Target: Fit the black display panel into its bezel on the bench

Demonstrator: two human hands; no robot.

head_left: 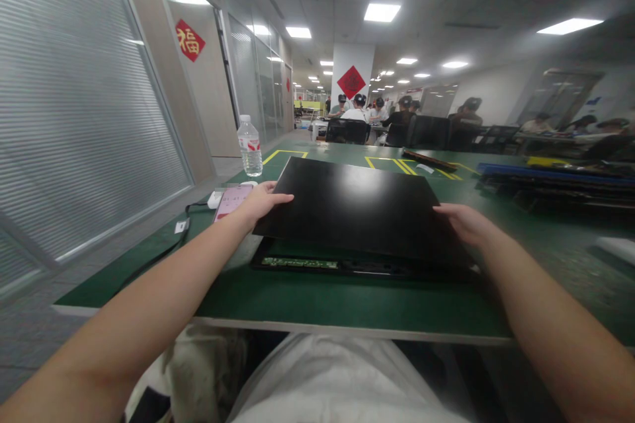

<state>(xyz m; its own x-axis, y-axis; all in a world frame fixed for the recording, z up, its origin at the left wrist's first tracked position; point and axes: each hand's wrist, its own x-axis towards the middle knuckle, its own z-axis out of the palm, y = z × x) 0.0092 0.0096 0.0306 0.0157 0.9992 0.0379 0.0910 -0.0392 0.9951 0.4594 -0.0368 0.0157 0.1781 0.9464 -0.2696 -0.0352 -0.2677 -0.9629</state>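
Note:
Both my hands grip a flat black screen panel by its two short sides, tilted above the green table. My left hand has its thumb on the panel's top face and the fingers beneath the left edge. At the right edge, my right hand pinches the panel, its thumb near the far corner. Below the panel's near edge lies a thin strip with a green circuit board set in a dark bar. How far that dark part reaches under the panel is hidden.
A water bottle and a phone with a white plug and black cable stand to the left. Stacked dark strips lie at the right, and a dark bar at the back. People sit at tables beyond.

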